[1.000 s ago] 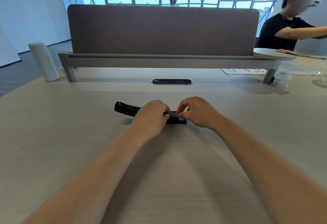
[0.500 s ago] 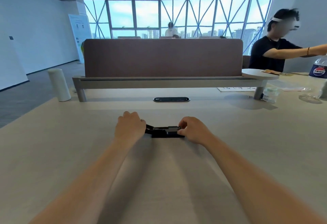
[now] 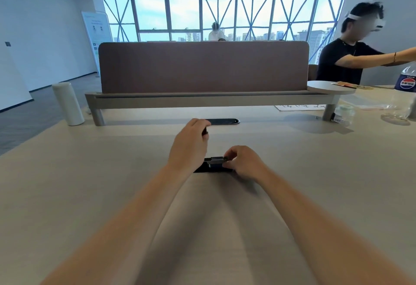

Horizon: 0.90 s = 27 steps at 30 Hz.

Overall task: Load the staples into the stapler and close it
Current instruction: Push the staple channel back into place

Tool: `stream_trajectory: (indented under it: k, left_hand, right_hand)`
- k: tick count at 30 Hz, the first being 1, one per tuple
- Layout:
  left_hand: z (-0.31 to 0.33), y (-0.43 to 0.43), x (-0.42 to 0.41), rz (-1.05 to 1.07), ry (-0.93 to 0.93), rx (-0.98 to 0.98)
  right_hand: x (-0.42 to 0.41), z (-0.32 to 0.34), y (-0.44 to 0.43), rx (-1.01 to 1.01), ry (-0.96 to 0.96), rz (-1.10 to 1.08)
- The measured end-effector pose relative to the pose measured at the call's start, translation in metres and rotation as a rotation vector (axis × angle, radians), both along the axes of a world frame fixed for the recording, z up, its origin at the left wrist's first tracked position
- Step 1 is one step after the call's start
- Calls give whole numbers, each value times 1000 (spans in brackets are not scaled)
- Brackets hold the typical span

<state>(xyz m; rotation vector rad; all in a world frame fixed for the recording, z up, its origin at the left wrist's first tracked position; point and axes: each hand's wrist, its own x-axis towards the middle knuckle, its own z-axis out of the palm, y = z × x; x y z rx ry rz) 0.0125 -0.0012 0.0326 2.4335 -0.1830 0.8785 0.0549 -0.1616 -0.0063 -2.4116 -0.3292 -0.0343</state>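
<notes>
A black stapler lies on the pale wooden desk, its base flat and its metal staple channel showing between my hands. My left hand grips the stapler's black top arm, swung up and standing above the base. My right hand pinches the right end of the metal channel. The staples themselves are too small to make out under my fingers.
A white cylinder stands at the back left. A brown divider screen on a grey rail crosses the desk behind a black cable slot. A plastic bottle and small jar stand right, near another person.
My left hand has lifted the stapler's top arm up from flat on the left to upright. My right hand stays on the channel. The camera has tilted up.
</notes>
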Motion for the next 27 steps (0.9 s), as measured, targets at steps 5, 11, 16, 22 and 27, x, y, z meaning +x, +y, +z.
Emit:
stream_trajectory:
  k: [5, 11, 16, 22, 27]
  left_hand:
    - [-17, -17, 12, -106, 184, 103]
    - [-30, -16, 15, -151, 220, 140]
    - [-38, -9, 15, -146, 242, 172]
    - [-40, -6, 8, -167, 254, 115]
    - [-38, -6, 7, -171, 261, 112]
  right_hand:
    - [1, 0, -2, -7, 0, 34]
    - [1, -2, -3, -14, 5, 42]
    - [-2, 0, -6, 14, -4, 66]
    - [-2, 0, -6, 41, 27, 78]
    - [0, -6, -4, -13, -28, 77]
